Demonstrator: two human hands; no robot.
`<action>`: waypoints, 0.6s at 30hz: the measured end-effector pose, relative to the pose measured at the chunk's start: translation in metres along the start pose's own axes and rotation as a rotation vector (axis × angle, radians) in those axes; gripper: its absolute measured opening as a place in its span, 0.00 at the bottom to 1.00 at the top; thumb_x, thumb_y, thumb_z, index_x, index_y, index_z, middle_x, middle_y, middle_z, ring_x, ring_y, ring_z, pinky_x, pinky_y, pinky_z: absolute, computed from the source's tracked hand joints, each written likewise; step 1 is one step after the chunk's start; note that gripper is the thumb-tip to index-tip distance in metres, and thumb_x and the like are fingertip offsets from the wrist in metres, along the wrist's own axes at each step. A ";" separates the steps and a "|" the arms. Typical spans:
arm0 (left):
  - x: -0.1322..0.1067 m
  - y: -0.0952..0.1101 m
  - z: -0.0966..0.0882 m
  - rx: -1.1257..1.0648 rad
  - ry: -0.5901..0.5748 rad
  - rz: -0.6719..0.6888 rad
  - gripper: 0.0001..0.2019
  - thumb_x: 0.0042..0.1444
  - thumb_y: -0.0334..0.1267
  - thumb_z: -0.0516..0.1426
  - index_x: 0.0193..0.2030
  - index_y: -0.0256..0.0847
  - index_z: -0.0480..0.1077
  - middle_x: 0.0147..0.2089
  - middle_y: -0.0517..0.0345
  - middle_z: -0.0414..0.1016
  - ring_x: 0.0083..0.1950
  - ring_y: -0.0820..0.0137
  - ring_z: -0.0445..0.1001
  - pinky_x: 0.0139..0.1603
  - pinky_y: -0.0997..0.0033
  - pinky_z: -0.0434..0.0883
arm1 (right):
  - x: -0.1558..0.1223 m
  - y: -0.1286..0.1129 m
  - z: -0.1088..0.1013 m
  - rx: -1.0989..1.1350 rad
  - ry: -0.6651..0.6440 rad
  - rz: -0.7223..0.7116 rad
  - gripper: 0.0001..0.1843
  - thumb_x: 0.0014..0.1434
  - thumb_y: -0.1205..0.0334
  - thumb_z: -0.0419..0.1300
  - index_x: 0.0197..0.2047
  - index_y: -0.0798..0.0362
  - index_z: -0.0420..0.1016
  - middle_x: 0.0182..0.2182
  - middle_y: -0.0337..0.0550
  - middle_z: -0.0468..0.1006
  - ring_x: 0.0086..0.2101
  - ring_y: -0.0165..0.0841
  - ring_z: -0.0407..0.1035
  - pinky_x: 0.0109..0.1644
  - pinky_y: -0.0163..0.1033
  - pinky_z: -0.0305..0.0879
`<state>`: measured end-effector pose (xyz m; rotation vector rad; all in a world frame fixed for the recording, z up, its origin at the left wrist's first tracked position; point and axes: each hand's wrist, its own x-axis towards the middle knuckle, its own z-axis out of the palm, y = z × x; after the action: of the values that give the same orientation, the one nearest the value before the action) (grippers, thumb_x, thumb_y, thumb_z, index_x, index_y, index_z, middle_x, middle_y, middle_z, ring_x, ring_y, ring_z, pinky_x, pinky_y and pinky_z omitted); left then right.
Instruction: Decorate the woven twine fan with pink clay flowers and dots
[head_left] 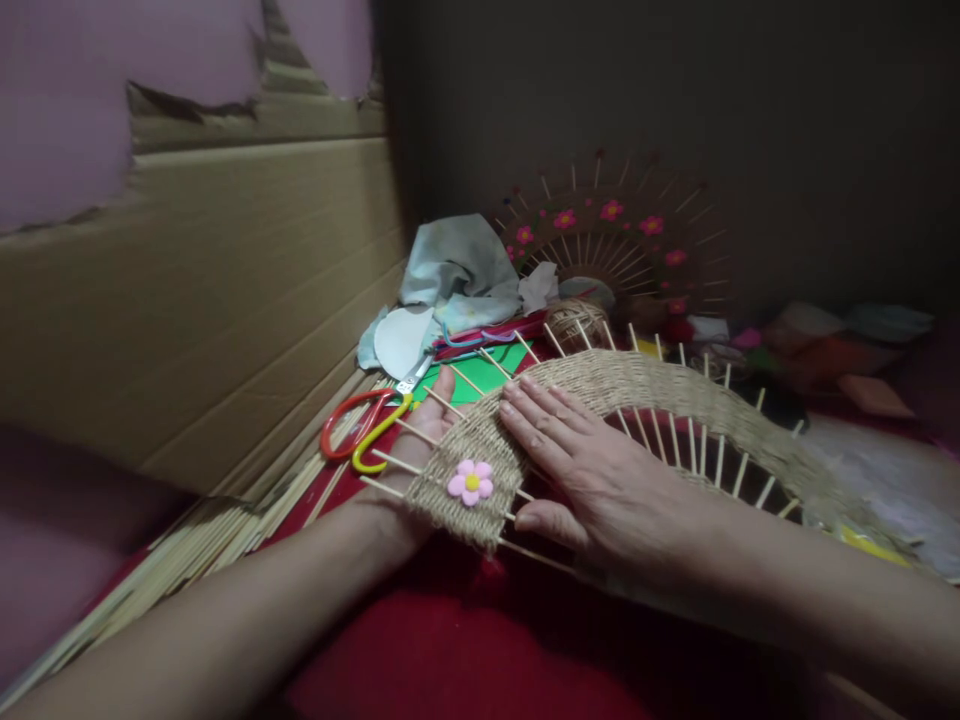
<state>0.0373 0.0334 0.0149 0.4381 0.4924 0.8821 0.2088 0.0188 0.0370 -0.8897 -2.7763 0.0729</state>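
A curved, fan-shaped frame of thin wooden sticks woven with beige twine (600,378) arches across the middle. Near its left end sits a pink felt flower (471,482) with a yellow centre. Beneath that end, my left hand (429,425) holds it from below, palm up; one digit shows past the sticks and the others are hidden under the weave. My right hand (581,470) lies flat on top of the woven band, fingers stretched out and thumb apart, to the right of the flower. Scissors with red and yellow handles (367,430) lie just beyond my left hand.
A torn cardboard panel (270,270) stands at left, with loose wooden sticks (217,540) along its foot. Behind are crumpled cloth (461,265), a twine ball (576,322), green sheets (480,373) and another fan with pink flowers (611,210). Red cloth (420,640) covers the surface.
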 end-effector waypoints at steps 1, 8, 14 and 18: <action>0.000 0.000 -0.001 -0.012 -0.010 0.000 0.27 0.58 0.55 0.44 0.49 0.34 0.68 0.47 0.48 0.77 0.52 0.60 0.72 0.59 0.60 0.62 | 0.000 0.000 0.000 0.003 -0.004 0.000 0.40 0.62 0.44 0.46 0.66 0.63 0.44 0.66 0.56 0.41 0.64 0.41 0.30 0.65 0.52 0.41; 0.000 -0.001 -0.001 -0.037 -0.027 -0.014 0.26 0.57 0.55 0.46 0.49 0.34 0.68 0.46 0.48 0.77 0.51 0.59 0.73 0.60 0.58 0.61 | 0.000 -0.001 -0.004 0.007 -0.030 0.011 0.40 0.62 0.43 0.45 0.67 0.61 0.43 0.66 0.54 0.39 0.64 0.41 0.30 0.65 0.52 0.40; 0.000 -0.003 -0.005 -0.077 -0.147 -0.074 0.31 0.58 0.57 0.43 0.56 0.32 0.64 0.50 0.41 0.74 0.52 0.54 0.72 0.57 0.50 0.61 | -0.001 0.002 -0.008 0.086 0.007 0.015 0.39 0.61 0.45 0.47 0.67 0.61 0.44 0.66 0.56 0.40 0.64 0.42 0.32 0.64 0.52 0.45; -0.001 -0.003 -0.007 -0.141 -0.199 -0.019 0.31 0.60 0.55 0.41 0.58 0.33 0.62 0.52 0.43 0.73 0.52 0.55 0.72 0.56 0.51 0.62 | -0.005 0.009 -0.007 0.115 0.131 0.037 0.43 0.60 0.44 0.48 0.67 0.67 0.39 0.66 0.60 0.40 0.64 0.41 0.34 0.64 0.50 0.44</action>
<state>0.0342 0.0320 0.0076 0.3864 0.2498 0.8395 0.2193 0.0234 0.0415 -0.8838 -2.6064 0.1727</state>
